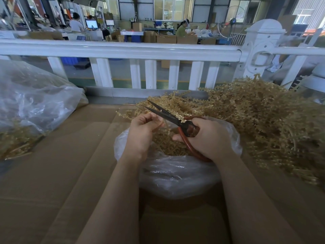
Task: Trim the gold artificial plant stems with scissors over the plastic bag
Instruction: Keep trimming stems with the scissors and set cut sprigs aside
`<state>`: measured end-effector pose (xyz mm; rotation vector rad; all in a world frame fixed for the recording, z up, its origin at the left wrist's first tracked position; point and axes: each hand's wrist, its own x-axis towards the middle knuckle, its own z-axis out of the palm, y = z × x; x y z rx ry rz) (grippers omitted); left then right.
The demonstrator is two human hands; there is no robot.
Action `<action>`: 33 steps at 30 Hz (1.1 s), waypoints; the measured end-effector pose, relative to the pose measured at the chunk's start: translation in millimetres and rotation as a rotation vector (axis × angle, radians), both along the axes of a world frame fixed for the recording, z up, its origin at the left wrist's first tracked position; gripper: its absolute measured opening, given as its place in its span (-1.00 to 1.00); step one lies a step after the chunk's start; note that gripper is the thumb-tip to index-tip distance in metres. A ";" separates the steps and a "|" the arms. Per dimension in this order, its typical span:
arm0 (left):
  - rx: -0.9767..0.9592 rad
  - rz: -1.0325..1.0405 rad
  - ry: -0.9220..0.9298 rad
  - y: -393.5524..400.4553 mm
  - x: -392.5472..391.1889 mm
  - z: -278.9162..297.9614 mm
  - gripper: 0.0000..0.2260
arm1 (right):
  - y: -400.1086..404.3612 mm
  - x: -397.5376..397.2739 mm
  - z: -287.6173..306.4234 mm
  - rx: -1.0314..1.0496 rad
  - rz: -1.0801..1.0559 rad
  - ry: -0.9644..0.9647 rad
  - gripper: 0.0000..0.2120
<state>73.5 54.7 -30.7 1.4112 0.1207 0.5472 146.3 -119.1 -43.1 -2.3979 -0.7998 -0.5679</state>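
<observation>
Open plastic bag (175, 173) holds trimmed gold stems (168, 145).

A factory floor: stacked cardboard boxes (166, 39), workers at benches (182, 29), computer monitors (91, 24), high industrial windows (173, 8).

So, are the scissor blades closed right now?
No, the blades of the scissors in the right hand stand apart, tips spread above the left hand.
</observation>
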 end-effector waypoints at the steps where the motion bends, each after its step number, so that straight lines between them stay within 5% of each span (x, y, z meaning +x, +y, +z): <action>1: 0.030 0.001 0.005 -0.4 0.4 -0.2 -0.84 | -0.2 -0.3 -0.2 -0.001 0.001 -0.007 -0.29; 20: 0.098 0.009 -0.134 -4.5 0.3 -2.5 -0.89 | 0.9 0.1 1.2 0.027 0.015 0.082 -0.34; 33: 0.245 0.048 -0.064 -5.9 -2.0 -2.7 -0.85 | 0.5 -0.8 -0.3 0.055 0.048 0.033 -0.39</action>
